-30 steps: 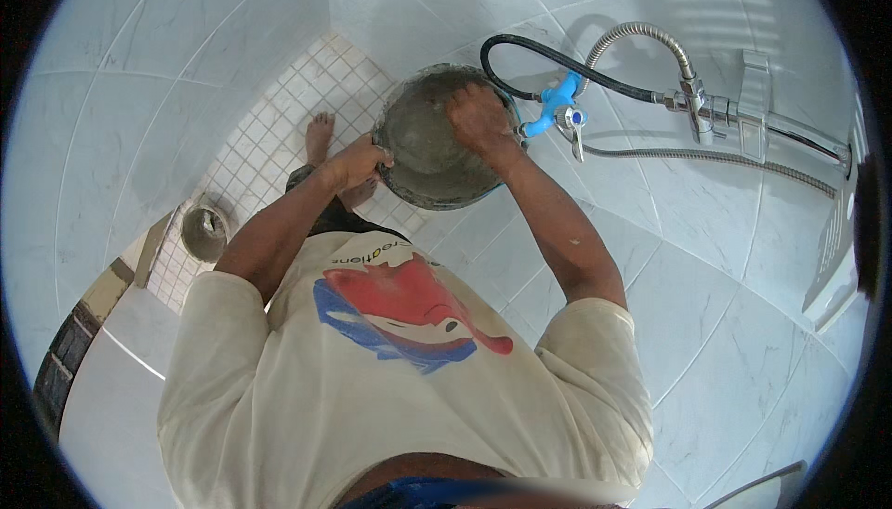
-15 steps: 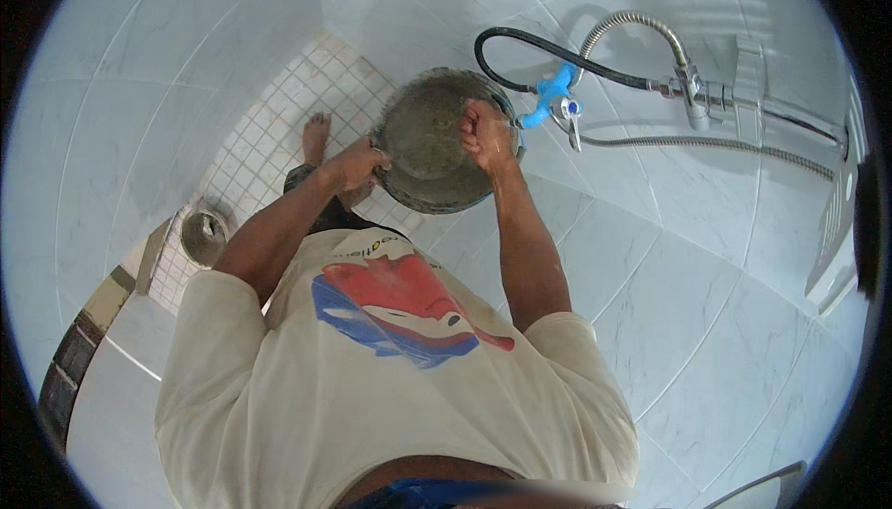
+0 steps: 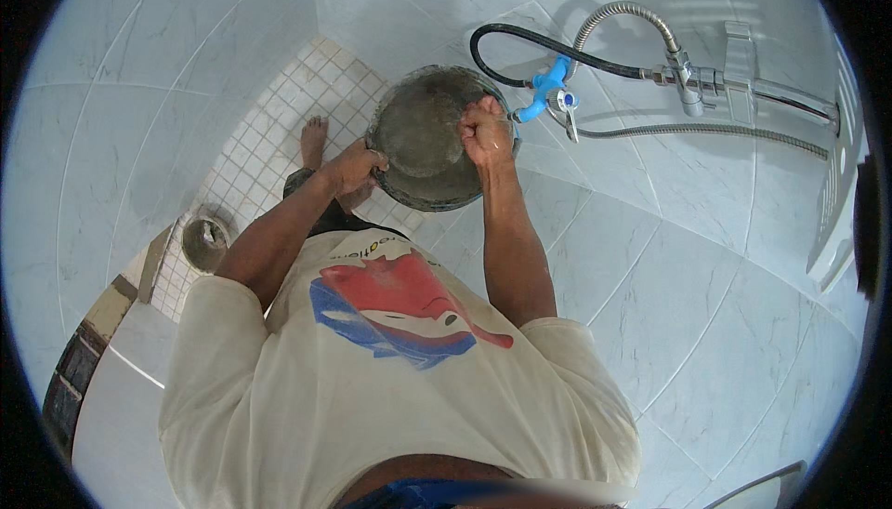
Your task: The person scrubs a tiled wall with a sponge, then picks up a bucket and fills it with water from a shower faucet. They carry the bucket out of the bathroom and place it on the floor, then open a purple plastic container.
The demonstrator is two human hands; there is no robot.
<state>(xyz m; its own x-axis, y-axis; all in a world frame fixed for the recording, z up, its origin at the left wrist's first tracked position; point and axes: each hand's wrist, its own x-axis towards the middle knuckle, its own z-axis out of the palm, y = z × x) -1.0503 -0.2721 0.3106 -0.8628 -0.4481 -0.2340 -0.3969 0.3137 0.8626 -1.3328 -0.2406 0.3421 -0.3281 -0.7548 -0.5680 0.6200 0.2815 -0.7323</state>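
Observation:
A round dark bucket, its inside coated with grey grime, stands below the blue tap. My left hand is closed on its left rim, thumb over the edge. Over the right side of the bucket, my right hand is curled into a closed shape right beside the tap's spout. Its wrist looks wet. Whether anything is inside those fingers is hidden.
A black hose and a metal hose run between the tap and a chrome fitting on the tiled wall. My bare foot stands on small white floor tiles. A small round container sits lower left.
My right hand has shifted slightly up and left, staying closed beside the spout. My left hand keeps its hold on the bucket's rim.

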